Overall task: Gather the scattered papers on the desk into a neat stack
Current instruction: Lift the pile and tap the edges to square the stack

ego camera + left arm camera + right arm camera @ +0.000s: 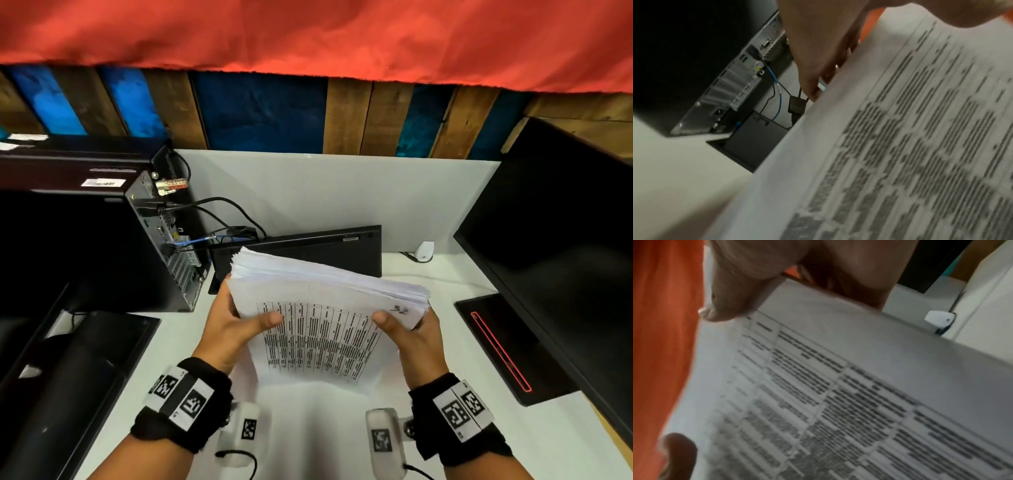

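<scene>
My left hand [230,329] and right hand [407,334] each clasp a side edge of the paper stack [329,308], thumbs on the printed top sheet, holding it tilted above the desk [445,274]. It feels thick and fairly heavy, yet floppy, and loose sheets could slide, so I judge a side grip best. The computer tower [164,240] and monitor [555,240] crowd either side.
</scene>
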Demonstrator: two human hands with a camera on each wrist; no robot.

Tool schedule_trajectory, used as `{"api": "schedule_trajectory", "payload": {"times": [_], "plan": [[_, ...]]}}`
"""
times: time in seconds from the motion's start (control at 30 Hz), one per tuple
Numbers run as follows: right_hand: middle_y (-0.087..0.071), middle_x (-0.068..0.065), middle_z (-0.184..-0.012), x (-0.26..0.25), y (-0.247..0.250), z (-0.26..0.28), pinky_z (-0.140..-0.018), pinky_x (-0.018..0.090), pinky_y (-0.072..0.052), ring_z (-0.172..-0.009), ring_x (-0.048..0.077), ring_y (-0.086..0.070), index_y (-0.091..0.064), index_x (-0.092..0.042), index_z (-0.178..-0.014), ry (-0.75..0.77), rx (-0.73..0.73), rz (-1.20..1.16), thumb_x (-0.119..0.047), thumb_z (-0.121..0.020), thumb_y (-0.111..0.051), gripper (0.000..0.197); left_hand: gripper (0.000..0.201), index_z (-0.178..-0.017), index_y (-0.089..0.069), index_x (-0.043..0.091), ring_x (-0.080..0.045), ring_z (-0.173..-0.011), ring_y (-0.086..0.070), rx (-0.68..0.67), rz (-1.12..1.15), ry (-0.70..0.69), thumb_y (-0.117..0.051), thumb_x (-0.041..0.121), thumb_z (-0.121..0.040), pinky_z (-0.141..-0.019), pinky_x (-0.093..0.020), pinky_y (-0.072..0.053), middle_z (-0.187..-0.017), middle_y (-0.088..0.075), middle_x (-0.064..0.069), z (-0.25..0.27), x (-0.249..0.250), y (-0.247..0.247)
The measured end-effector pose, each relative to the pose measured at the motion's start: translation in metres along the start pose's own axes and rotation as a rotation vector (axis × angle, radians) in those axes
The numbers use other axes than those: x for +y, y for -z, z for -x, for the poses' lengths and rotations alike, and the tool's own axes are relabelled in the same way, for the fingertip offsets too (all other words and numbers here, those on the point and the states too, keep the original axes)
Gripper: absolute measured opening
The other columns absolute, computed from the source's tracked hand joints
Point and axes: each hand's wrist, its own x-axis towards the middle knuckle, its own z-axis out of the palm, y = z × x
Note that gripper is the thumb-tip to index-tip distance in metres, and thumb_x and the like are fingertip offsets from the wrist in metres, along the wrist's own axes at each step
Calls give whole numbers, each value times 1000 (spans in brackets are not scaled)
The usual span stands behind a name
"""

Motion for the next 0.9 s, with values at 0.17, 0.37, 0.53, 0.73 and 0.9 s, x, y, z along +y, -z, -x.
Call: {"api": "schedule_trajectory", "payload": {"times": [0.17,0.37,0.53,0.73,0.9], "plan": [[-77,2,-93,6,-4,3,-81,31,-59,-91,17,-74,-70,-18,-94,-81,-40,115,7,-59,-84,45,63,-112,-63,13,-18,-101,-70,-5,-181,54,-86,-1,-55,-82,-26,-57,-104,-75,-4,8,-10,-8],[-77,-6,-85,-1,-9,-7,-72,22,-59,-87,13,-73,-71,-20,-89,-29,64,123,0,-60,-85,38,52,-106,-66,15,-14,-96,-72,66,-194,-23,-82,-2,-60,-78,-23,-57,-102,-75,-1,6,-2,-14],[-67,-3,-107,-15,-14,-2,-76,15,-55,-95,1,-66,-52,-27,-126,171,128,108,6,-55,-86,85,66,-113,-53,10,-15,-93,-71,117,-97,-129,-82,4,-54,-74,-23,-57,-98,-74,-3,3,10,-15],[-36,7,-131,-11,-23,13,-101,8,-34,-124,-2,-38,-57,-33,-125,645,210,589,-15,-65,-86,69,54,-101,-56,5,-3,-69,-59,301,-51,-295,-72,44,-67,-65,-14,-48,-79,-60,7,7,22,-40],[-34,1,-133,-9,-20,15,-95,13,-43,-118,4,-46,-64,-25,-112,602,266,568,-23,-73,-79,42,26,-91,-61,12,-26,-93,-62,451,-76,-286,-65,32,-75,-88,-35,-49,-95,-65,-13,-5,27,-40]]}}
